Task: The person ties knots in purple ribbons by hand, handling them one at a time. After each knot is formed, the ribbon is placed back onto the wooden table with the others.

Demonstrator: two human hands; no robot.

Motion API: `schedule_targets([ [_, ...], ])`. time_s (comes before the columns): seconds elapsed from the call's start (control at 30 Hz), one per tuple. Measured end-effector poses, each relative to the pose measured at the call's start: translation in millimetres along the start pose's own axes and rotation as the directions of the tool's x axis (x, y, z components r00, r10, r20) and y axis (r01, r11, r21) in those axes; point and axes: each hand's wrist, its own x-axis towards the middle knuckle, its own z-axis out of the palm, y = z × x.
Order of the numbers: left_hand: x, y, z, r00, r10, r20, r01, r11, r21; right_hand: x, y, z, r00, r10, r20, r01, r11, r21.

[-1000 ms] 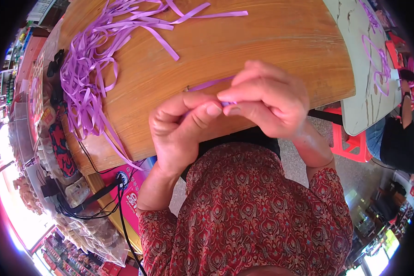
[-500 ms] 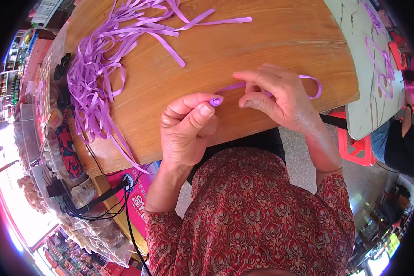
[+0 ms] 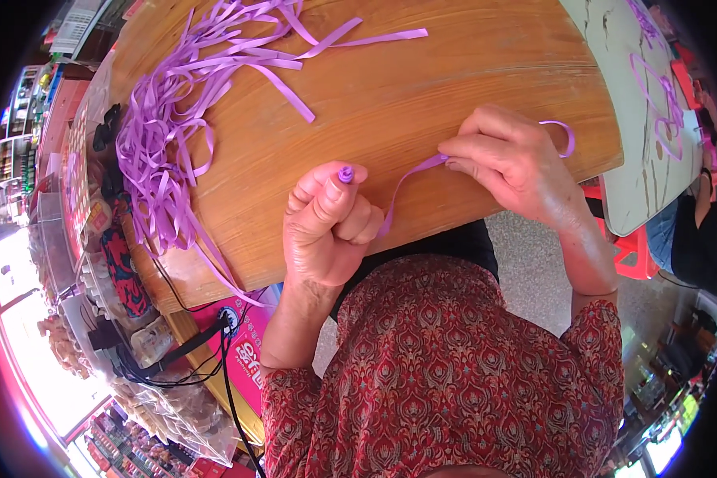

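Observation:
Between the thumb and forefinger of my left hand [image 3: 327, 215] is a small tight roll of purple ribbon [image 3: 346, 174], its coiled end showing above the fingertips. A flat length of the purple ribbon [image 3: 407, 177] hangs in a slack curve from beside my left fingers up to my right hand [image 3: 511, 155]. My right thumb and fingers are closed on that strip, and its tail loops out beyond the hand near the table's right edge. At the far left of the table lies a loose heap of cut purple ribbons [image 3: 158, 151].
The wooden table [image 3: 390, 88] has a rounded right end. A pale marbled table [image 3: 613, 103] adjoins it, with more purple ribbon [image 3: 668, 111] on top. Black cables [image 3: 221, 350] and a pink box [image 3: 243, 346] are by my left arm. Another person sits at the far right by a red stool [image 3: 639, 253].
My right hand has moved right and closed on the ribbon strip, drawing it out. My left hand has shifted slightly left and turned the roll more upright.

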Motion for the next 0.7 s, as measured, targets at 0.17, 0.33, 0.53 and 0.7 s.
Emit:
schedule_targets([
  [0.17,0.5,-1.2,5.1,0.998,0.002,-0.07,-0.001,1.0,0.019,12.2,-18.2,-3.7,0.969,-0.016,-0.247,0.103,0.934,0.343],
  [0.33,-5.2,1.0,21.2,0.952,0.201,-0.231,-0.061,0.863,0.502,18.0,-27.9,6.8,0.943,-0.033,-0.332,0.175,0.897,0.406],
  [0.53,-8.1,-3.0,24.2,0.928,0.314,-0.199,-0.113,0.748,0.655,14.4,-36.7,6.1,0.922,-0.086,-0.377,0.24,0.892,0.383],
  [0.7,-8.3,-5.7,30.3,0.925,0.33,-0.187,-0.115,0.715,0.69,17.7,-39.7,14.7,0.892,-0.159,-0.422,0.285,0.924,0.253],
])
